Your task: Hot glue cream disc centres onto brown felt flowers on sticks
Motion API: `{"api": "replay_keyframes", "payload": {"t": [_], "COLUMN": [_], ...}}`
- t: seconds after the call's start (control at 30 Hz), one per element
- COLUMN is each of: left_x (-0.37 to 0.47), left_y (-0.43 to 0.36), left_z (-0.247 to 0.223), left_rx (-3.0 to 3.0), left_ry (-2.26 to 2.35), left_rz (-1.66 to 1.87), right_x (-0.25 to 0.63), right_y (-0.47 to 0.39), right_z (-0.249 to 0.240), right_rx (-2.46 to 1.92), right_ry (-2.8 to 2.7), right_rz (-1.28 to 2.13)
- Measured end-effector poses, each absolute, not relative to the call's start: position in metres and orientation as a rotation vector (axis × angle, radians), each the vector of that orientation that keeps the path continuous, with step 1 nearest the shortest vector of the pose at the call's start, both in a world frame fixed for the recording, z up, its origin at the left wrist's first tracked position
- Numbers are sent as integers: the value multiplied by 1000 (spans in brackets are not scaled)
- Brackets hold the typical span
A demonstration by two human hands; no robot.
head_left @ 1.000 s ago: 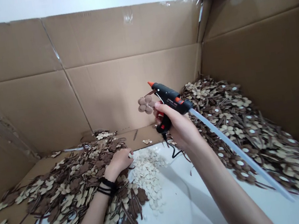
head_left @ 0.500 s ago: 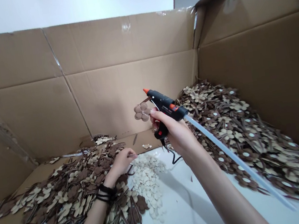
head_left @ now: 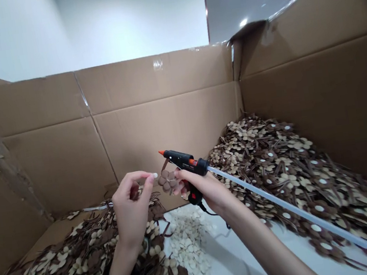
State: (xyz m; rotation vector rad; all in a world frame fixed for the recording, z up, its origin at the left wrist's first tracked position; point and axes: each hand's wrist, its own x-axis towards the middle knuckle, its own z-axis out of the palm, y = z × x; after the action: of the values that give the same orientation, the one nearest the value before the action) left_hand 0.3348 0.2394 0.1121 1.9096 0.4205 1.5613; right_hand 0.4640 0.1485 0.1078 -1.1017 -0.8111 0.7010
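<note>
— In the head view, what is held by the left hand (head_left: 132, 209)?

— A small white disc (head_left: 155, 175) is pinched narrowly between thumb and forefinger. It is let jut past the fingertips, presumably so that most of it is left uncovered.

— And by the right hand (head_left: 209, 193)?

— Two things are carried at once. The handle of a black glue gun (head_left: 180, 158) is gripped, while a brown flower (head_left: 166, 181) is pinched near its edge by the thumb and fingers, so that its middle is probably kept clear. Whether the trigger is pressed cannot be told.

— Where is the flower held?

— It is held up below the orange nozzle (head_left: 161, 152), just beside the disc; whether the two touch cannot be made out. By this closeness, long reaches seem to be spared.

— Why are the piles spread so?

— Loose white discs (head_left: 187, 242) are heaped between the forearms, within easy reach, it seems, of the left hand. Flowers are piled on both sides; in the right pile (head_left: 277, 165) many white centres are seen, and by the left pile (head_left: 71, 260) being kept apart, mixing is likely avoided. Behind, everything is bounded by cardboard walls (head_left: 160, 122), by which pieces are presumably contained.
</note>
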Motion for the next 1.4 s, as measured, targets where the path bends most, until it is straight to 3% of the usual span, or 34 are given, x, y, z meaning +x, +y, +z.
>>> {"api": "replay_keyframes", "payload": {"t": [0.27,0.87,1.07,1.27,1.4], "left_x": [332,332,333,330,330], "left_y": [235,229,231,233,230], "left_z": [109,110,107,107,116], "left_rx": [2489,2661,2552,2009,1925], "left_ry": [210,139,135,274,438], "left_rz": [1828,1772,1664,1853,1432], "right_x": [455,461,455,455,455], "right_y": [146,144,136,132,134], "right_z": [112,112,119,119,117], "right_rx": [-1049,-1001,-1003,-1166,-1130], "right_ry": [-778,-878,-902,-796,-810], "right_rz": [741,614,585,503,530]}}
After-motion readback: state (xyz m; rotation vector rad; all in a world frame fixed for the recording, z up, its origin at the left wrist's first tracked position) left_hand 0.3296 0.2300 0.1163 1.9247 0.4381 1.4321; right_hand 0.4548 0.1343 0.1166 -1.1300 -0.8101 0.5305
